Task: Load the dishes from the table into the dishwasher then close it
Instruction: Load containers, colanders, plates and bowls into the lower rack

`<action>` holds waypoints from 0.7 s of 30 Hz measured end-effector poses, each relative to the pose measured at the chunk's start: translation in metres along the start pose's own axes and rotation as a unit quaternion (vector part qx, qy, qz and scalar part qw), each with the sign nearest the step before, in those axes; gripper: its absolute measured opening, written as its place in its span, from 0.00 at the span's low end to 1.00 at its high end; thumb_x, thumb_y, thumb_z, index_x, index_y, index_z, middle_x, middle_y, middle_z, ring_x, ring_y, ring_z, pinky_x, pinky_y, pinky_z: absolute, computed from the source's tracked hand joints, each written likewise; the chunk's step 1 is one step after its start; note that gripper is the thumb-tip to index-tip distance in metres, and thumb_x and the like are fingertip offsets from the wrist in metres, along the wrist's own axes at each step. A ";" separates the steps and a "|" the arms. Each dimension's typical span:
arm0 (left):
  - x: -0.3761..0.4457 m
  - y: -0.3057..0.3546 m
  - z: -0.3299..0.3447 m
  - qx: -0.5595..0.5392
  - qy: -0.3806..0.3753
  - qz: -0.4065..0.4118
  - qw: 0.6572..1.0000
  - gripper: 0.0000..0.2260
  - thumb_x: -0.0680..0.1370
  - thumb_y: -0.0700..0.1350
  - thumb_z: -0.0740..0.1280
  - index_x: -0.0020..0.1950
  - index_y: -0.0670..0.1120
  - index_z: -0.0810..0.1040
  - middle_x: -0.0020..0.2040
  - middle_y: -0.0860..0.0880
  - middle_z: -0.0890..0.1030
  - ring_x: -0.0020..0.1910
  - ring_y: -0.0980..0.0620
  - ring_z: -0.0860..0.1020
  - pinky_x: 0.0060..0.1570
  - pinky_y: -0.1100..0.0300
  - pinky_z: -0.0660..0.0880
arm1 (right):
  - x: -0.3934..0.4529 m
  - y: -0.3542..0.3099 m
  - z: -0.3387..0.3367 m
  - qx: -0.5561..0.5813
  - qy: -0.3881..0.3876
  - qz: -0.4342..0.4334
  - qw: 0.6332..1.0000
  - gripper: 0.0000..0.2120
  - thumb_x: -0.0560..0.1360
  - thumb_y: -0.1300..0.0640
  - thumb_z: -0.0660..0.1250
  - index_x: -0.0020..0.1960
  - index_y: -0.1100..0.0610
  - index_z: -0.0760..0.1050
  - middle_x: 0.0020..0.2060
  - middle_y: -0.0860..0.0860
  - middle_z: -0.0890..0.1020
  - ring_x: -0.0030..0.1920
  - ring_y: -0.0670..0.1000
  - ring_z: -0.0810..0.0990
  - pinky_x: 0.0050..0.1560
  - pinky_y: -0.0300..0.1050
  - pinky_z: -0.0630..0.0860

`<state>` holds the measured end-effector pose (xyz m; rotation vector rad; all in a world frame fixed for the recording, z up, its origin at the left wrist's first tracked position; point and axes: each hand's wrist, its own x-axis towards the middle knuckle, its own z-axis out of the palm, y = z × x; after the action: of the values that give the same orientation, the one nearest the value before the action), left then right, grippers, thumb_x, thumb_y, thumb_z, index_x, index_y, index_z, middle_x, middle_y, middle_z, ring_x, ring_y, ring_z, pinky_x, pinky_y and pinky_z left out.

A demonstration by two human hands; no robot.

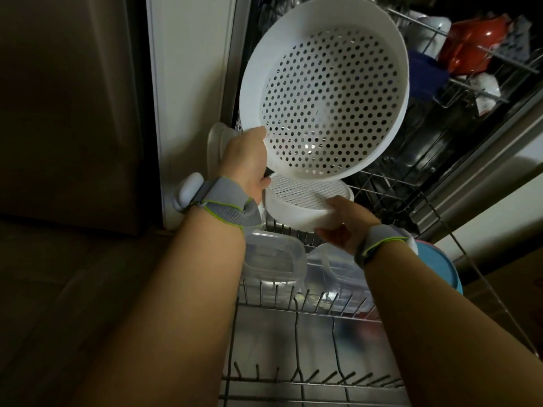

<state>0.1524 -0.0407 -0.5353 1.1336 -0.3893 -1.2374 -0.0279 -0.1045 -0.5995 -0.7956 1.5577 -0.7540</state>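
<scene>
left hand grips the rim of a large round white plastic colander; right hand fingers hold a smaller white perforated bowl above the wire dishwasher rack.

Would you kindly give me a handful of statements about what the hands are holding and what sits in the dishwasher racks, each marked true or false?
1. The left hand grips the rim of the large white colander. True.
2. The right hand hangs idle and holds nothing. False: it holds the smaller white perforated bowl from beneath.
3. Clear plastic containers lie in the lower rack. True.
4. The upper rack holds a green dish. False: the coloured dish there is red.
5. The colander is solid, without holes. False: its base is perforated all over.
</scene>
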 end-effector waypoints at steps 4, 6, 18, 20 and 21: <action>-0.003 0.001 -0.001 -0.014 -0.014 -0.008 1.000 0.07 0.81 0.46 0.58 0.50 0.48 0.74 0.46 0.49 0.79 0.44 0.50 0.78 0.45 0.55 0.77 | 0.000 0.012 -0.005 -0.148 0.038 -0.023 0.988 0.21 0.77 0.48 0.66 0.62 0.63 0.73 0.37 0.56 0.79 0.29 0.51 0.75 0.19 0.34 0.69; -0.004 0.002 -0.001 -0.022 -0.019 -0.016 0.999 0.09 0.82 0.46 0.57 0.44 0.48 0.73 0.42 0.49 0.78 0.41 0.50 0.77 0.41 0.57 0.76 | -0.002 0.013 -0.007 -0.195 0.035 -0.057 0.979 0.20 0.77 0.48 0.67 0.58 0.63 0.75 0.35 0.53 0.77 0.29 0.49 0.72 0.21 0.35 0.66; -0.004 -0.035 0.024 0.043 -0.048 -0.059 0.996 0.09 0.82 0.44 0.55 0.58 0.43 0.72 0.43 0.45 0.78 0.33 0.52 0.74 0.30 0.59 0.78 | -0.040 -0.064 -0.051 0.138 -0.319 -0.143 0.927 0.40 0.71 0.26 0.54 0.71 0.53 0.69 0.69 0.58 0.73 0.69 0.63 0.71 0.69 0.65 0.64; -0.005 -0.048 0.034 0.066 -0.052 -0.060 0.995 0.13 0.82 0.46 0.55 0.64 0.45 0.70 0.47 0.45 0.78 0.34 0.51 0.75 0.33 0.55 0.80 | -0.059 -0.074 -0.069 0.065 -0.333 -0.187 0.922 0.40 0.72 0.29 0.56 0.74 0.54 0.65 0.70 0.58 0.72 0.69 0.62 0.70 0.66 0.66 0.67; -0.008 -0.054 0.040 0.067 -0.059 -0.065 0.994 0.13 0.82 0.47 0.56 0.65 0.45 0.70 0.46 0.46 0.78 0.34 0.50 0.76 0.36 0.53 0.80 | -0.063 -0.076 -0.077 0.010 -0.294 -0.220 0.930 0.36 0.73 0.34 0.60 0.73 0.55 0.66 0.68 0.57 0.74 0.67 0.60 0.73 0.64 0.64 0.70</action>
<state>0.0892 -0.0474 -0.5605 1.2186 -0.5008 -1.4131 -0.0920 -0.0922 -0.4924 -1.2455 0.8381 -0.7537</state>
